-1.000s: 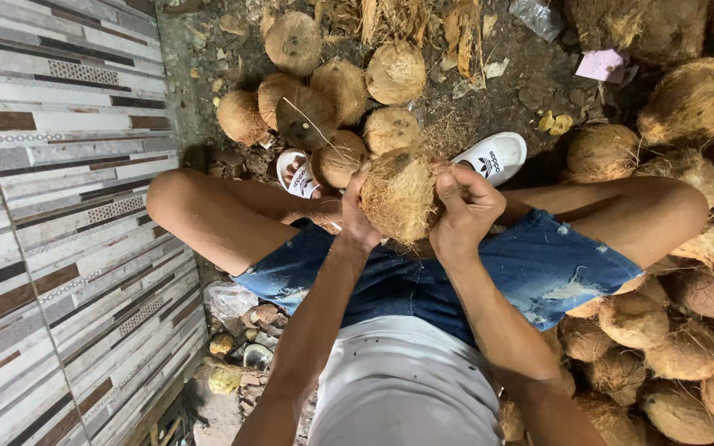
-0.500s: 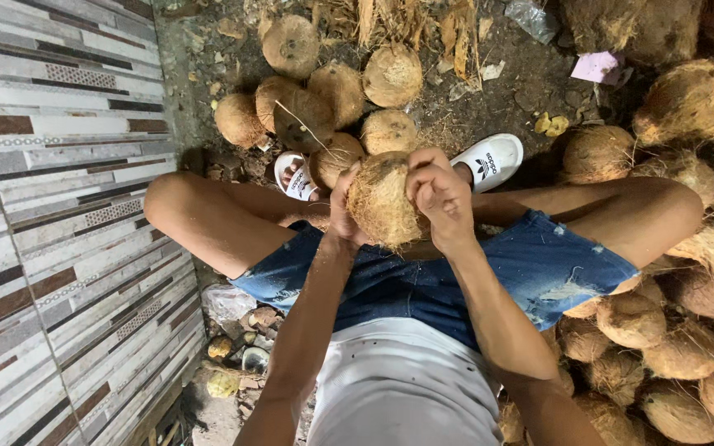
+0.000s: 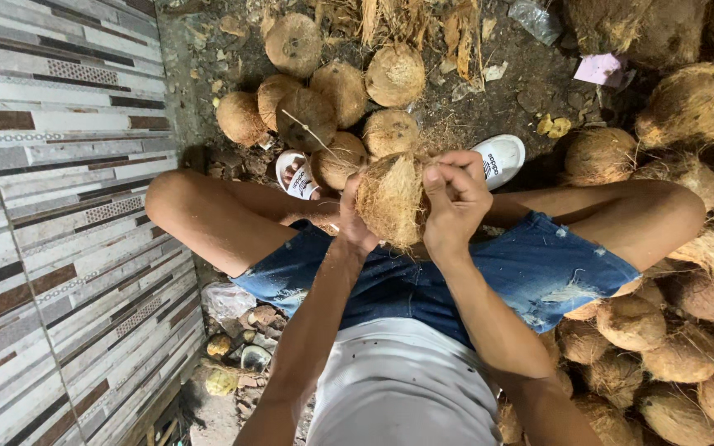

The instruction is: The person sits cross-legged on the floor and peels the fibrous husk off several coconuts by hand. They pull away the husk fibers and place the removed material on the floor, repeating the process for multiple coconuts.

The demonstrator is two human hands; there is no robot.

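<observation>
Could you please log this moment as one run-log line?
view: head | left hand: holds coconut | right hand: grips its fibre | around: coconuts, tiled wall

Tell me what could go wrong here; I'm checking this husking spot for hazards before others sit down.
The coconut is held in the air over the lap between the left hand and the right hand; if the grip slips it could drop onto the legs. Its coarse fibres sit against bare fingers and might scrape them. Loose coconuts crowd the right leg, so one could roll underfoot when the person stands.
</observation>
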